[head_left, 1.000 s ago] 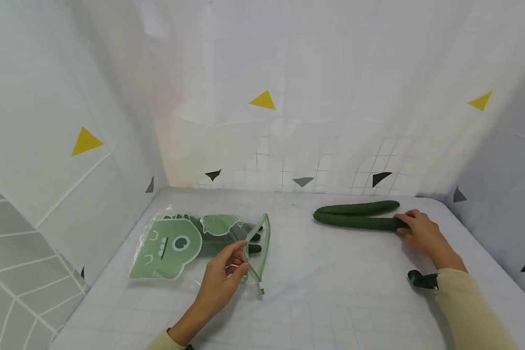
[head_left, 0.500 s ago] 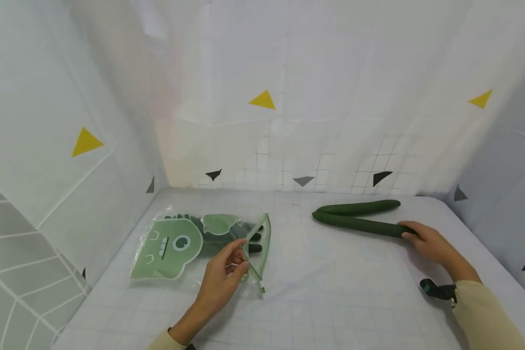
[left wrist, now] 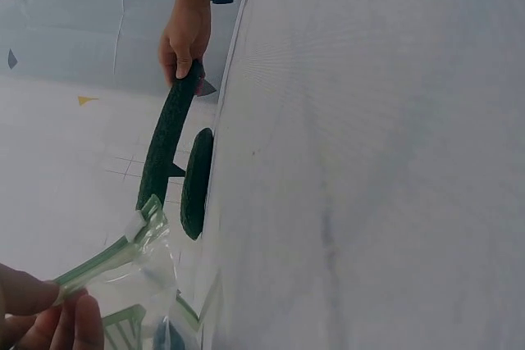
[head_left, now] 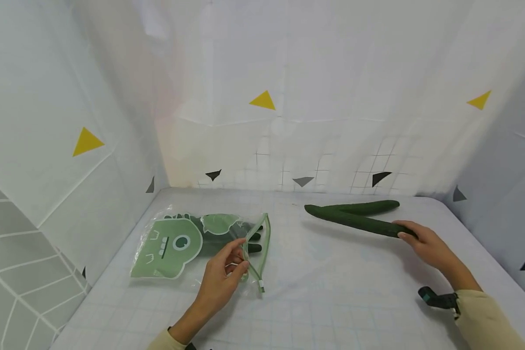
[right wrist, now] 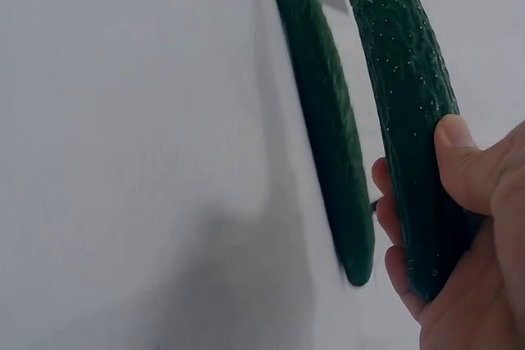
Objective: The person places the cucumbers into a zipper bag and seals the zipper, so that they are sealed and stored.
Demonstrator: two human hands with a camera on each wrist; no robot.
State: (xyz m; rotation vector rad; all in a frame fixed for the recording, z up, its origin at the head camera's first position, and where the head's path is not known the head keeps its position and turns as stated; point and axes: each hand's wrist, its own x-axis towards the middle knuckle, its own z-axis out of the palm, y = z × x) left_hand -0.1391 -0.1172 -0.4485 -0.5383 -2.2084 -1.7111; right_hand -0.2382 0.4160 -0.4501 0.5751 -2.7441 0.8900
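My right hand grips one end of a long green cucumber. The cucumber hangs tilted above the table, its far end higher, with a shadow beneath. In the right wrist view my thumb lies along its near side and the fingers curl round the other. A second cucumber lies on the table just behind it. At the left, my left hand pinches the open green-edged mouth of a clear zip bag printed with a green monster. Several dark green cucumber ends show inside the bag's mouth.
A white sheet with faint grid lines covers the table. White curtain walls stand behind and on both sides, with yellow and dark triangle marks. A small black device sits at my right wrist.
My right hand has drawn its cucumber's near end toward me and lifted the cucumber off the table, its far end now up and further left. The left hand and bag stay put.
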